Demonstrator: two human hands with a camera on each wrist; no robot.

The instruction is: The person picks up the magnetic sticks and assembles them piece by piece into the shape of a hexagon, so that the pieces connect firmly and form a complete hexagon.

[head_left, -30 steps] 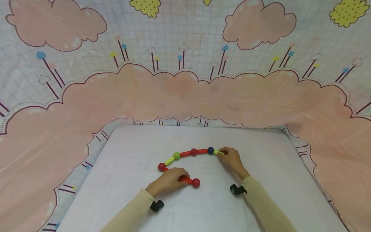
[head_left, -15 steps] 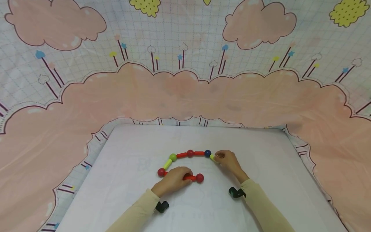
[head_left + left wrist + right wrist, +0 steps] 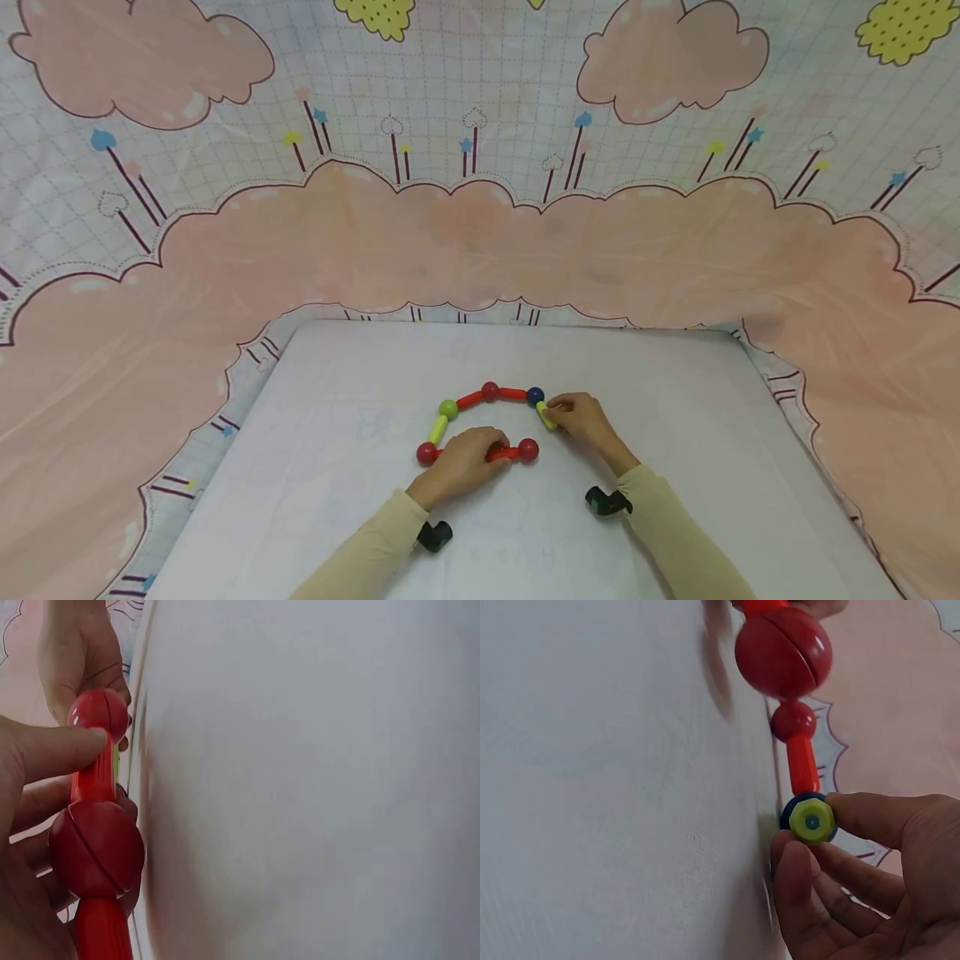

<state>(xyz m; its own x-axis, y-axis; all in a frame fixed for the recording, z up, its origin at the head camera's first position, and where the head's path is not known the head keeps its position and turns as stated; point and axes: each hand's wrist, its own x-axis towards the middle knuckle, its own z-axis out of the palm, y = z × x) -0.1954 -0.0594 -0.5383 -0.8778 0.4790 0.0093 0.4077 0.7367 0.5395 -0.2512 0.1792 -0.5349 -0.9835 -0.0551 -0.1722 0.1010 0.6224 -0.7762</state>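
Observation:
A chain of magnetic-type balls and rods bends into a loop with a gap at its right side. My left hand (image 3: 467,460) grips its near stretch, thumb on a red rod (image 3: 95,774) between two red balls; one ball (image 3: 97,849) sits over my curled fingers. In the head view this near stretch ends at a red ball (image 3: 528,450). My right hand (image 3: 583,419) pinches a yellow-green rod (image 3: 546,416) joined to the blue ball (image 3: 535,396). The rod's free end faces the camera in the right wrist view. My left hand hides part of the near stretch.
The chain's far side runs through a green ball (image 3: 447,409) and another red ball (image 3: 490,391). Below it spreads a white tabletop (image 3: 345,375). Patterned cloth (image 3: 480,242) hangs behind and around the table. A black wrist camera (image 3: 435,536) sticks out by each sleeve.
My left hand has moved right and slightly away with the near stretch. The yellow-green rod in my right hand has swung toward the near side, narrowing the gap to the red end ball.

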